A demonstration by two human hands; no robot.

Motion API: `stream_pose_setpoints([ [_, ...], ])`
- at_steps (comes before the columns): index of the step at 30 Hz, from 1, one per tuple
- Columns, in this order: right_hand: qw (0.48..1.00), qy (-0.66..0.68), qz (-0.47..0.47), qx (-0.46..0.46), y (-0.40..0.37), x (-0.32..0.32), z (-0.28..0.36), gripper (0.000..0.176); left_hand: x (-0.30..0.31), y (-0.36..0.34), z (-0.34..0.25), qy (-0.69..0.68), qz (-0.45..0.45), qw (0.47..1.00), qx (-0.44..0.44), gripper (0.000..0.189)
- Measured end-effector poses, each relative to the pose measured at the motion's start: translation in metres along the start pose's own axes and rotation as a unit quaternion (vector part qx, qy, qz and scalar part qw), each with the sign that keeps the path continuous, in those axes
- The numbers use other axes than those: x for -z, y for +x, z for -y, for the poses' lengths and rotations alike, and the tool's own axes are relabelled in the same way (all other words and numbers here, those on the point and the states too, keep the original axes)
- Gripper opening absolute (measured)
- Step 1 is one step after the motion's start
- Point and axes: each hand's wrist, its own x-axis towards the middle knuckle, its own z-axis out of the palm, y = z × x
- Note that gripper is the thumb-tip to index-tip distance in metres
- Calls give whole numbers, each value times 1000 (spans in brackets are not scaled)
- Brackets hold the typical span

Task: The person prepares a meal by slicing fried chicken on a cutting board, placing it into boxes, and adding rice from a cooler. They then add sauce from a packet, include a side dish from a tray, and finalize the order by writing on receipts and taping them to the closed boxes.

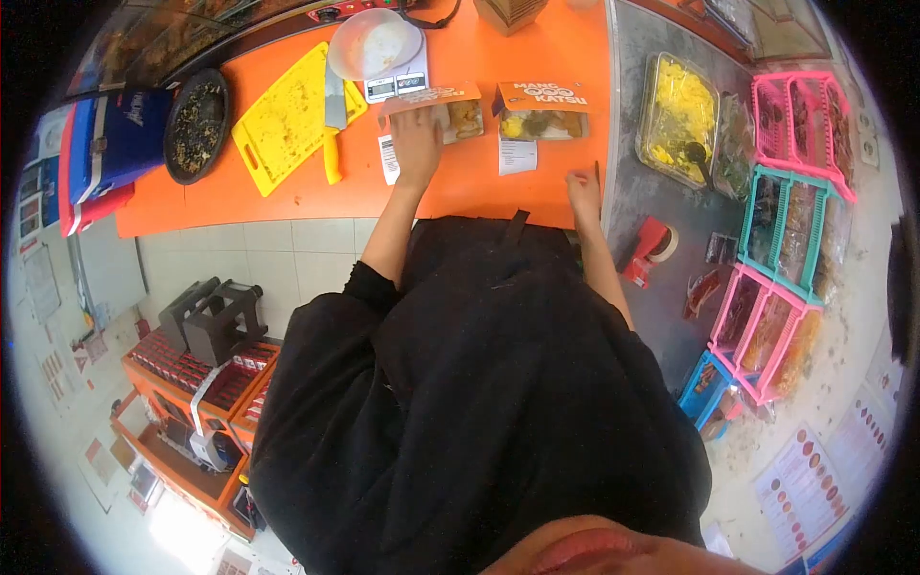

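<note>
My left hand (417, 151) reaches over the front of the left cardboard food box (464, 123), its fingers stretched out and touching it. This box has an orange printed lid, raised, and food inside. Under my left wrist lies a white paper slip (388, 159). A second food box (544, 123), also with its lid up, holds yellow and brown food and stands to the right. Another printed slip (517, 156) lies before it. My right hand (583, 195) is closed near the table's right edge, with a thin dark stick-like thing (597, 172) showing at its fingers.
On the orange table (470, 182) are a yellow cutting board (280, 120), a knife (333, 115), a scale (398, 84) with a bowl (376, 44), and a black pan (198, 125). To the right are a tray of yellow food (678, 110), a tape dispenser (646, 251) and coloured baskets (786, 225).
</note>
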Motion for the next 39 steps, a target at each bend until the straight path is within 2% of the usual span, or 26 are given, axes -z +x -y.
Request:
stream_pose_setpoints([
  [1,1000,1,-4,-5,0,1,-15,43,-10,-5,4,49,27,998,-38,53],
  [2,978,-153,-125,67,-1,2,-25,44,-23,-11,12,47,31,997,-46,53],
  [3,912,-303,-241,133,0,3,-36,45,-37,-16,18,33,20,998,-50,52],
  [4,912,-303,-250,122,-1,6,-34,45,-45,-15,20,16,7,998,-55,51],
  [6,885,-345,-279,142,1,13,-24,36,-21,-3,-1,24,8,998,-60,49],
  [7,883,-345,-292,128,7,14,-27,36,-6,0,-10,41,5,998,-55,47],
  [9,916,-255,-226,213,26,19,-45,29,-4,-4,-14,-44,23,995,-92,44],
  [11,958,-84,-233,144,49,17,-66,27,-4,-15,-30,-78,49,992,-90,39],
  [12,929,-127,-293,186,46,28,-52,25,-2,-18,-45,-96,48,990,-94,33],
  [13,894,-176,-349,220,39,50,-34,23,4,-20,-64,-135,60,983,-105,28],
  [14,882,-183,-387,197,40,84,-23,23,1,-27,-77,-157,58,981,-93,21],
  [16,842,-148,-458,245,35,149,-7,26,-8,-36,-93,-181,64,972,-133,13],
  [18,803,-130,-552,184,47,231,-22,22,-11,-35,-123,-191,61,967,-155,10],
  [22,775,-191,-601,35,82,376,-97,14,-21,-31,-163,-167,52,969,-174,9],
  [24,827,-250,-503,-28,106,417,-151,21,-28,-28,-178,-162,60,973,-154,10],
  [26,868,-331,-351,-117,145,438,-233,26,-34,-29,-187,-154,66,973,-159,11],
  [28,845,-389,-365,29,144,441,-251,26,-39,-33,-198,-150,76,976,-138,11],
  [30,844,-434,-314,-21,136,425,-230,31,-33,-36,-200,-133,90,980,-115,11],
  [32,886,-384,-258,13,142,412,-233,39,-30,-38,-210,-133,112,974,-143,13],
  [33,929,-299,-216,-20,143,406,-239,58,-26,-39,-213,-129,109,975,-145,13],
  [34,931,-300,-205,-20,133,397,-237,58,-22,-43,-215,-123,114,976,-137,13],
  [36,915,-326,-221,-87,107,380,-229,80,-19,-44,-215,-127,124,973,-145,13],
  [37,914,-347,-202,-55,110,385,-243,88,-20,-44,-213,-127,127,973,-147,13],
  [38,914,-347,-204,-57,113,384,-253,88,-20,-45,-211,-143,136,970,-143,12],
  [39,931,-310,-189,-43,117,385,-261,78,-23,-45,-210,-160,144,967,-138,11],
])
